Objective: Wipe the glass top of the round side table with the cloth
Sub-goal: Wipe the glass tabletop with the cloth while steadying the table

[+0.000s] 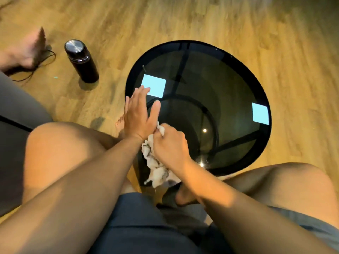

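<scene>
While the right hand (170, 146) clutches the bunched cloth (156, 171) at lower centre on the glass top (211, 79) of the desk (129, 83), the left hand (139, 116) is flat, fingers straight, empty. Best to flatten the cloth, press evenly and sweep overlapping arcs.

The left hand (139, 114) lies flat over the near left part of the glass top (211, 79) of the round side table (183, 42). The right hand (170, 145) is just beside it, nearer the person, and the cloth (157, 169) it holds hangs under it over the table's near edge. Well off to the left of the left hand a bottle (81, 61) stands on the floor (220, 19), with a foot (27, 50) and a cord (39, 66) further left.
</scene>
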The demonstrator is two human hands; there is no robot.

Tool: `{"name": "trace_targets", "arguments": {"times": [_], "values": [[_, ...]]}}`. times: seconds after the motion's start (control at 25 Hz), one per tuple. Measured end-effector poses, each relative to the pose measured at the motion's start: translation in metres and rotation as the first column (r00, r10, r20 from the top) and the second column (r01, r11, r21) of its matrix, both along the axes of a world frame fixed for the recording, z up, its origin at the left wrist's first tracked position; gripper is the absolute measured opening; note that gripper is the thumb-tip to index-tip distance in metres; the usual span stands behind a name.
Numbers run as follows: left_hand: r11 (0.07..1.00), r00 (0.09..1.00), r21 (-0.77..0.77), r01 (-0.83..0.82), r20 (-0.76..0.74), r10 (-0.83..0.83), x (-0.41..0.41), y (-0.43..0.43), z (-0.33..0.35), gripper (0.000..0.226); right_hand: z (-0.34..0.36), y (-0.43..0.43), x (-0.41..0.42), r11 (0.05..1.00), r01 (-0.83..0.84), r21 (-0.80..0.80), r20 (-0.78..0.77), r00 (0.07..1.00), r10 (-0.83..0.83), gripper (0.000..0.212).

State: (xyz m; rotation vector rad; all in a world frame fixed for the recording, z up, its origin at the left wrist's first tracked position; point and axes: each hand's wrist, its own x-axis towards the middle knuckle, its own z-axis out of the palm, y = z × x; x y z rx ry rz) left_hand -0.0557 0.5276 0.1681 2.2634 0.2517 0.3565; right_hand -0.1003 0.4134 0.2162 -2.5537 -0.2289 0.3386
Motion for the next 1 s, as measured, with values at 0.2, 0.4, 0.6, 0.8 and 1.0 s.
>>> {"name": "trace_targets", "arguments": {"times": [0.2, 0.4, 0.6, 0.8, 1.0], "values": [[0.957, 0.971, -0.164, -0.238, -0.032, 0.236, 0.010, 0.017, 0.010, 0.057, 0.001, -0.031, -0.054, 0.847, -0.421, -0.323, 0.078, 0.881, 0.468, 0.061], [0.948, 0.966, -0.195, -0.253, -0.113, 0.234, 0.010, 0.019, 0.000, 0.059, 0.002, -0.121, -0.022, 0.981, -0.147, -0.126, 0.145, 0.976, 0.165, 0.052], [0.823, 0.939, -0.454, -0.341, -0.125, 0.320, 0.018, 0.012, -0.002, 0.049, -0.004, -0.123, -0.012, 0.920, -0.191, -0.343, 0.153, 0.955, 0.255, 0.040], [0.738, 0.911, -0.541, -0.402, -0.153, 0.383, 0.015, 0.011, -0.002, 0.047, -0.028, -0.025, 0.020, 0.817, -0.279, -0.504, 0.340, 0.805, 0.485, 0.033], [0.582, 0.867, -0.657, -0.478, -0.248, 0.432, 0.022, 0.018, -0.009, 0.047, -0.039, 0.016, 0.064, 0.846, -0.405, -0.346, 0.368, 0.771, 0.520, 0.029]]}}
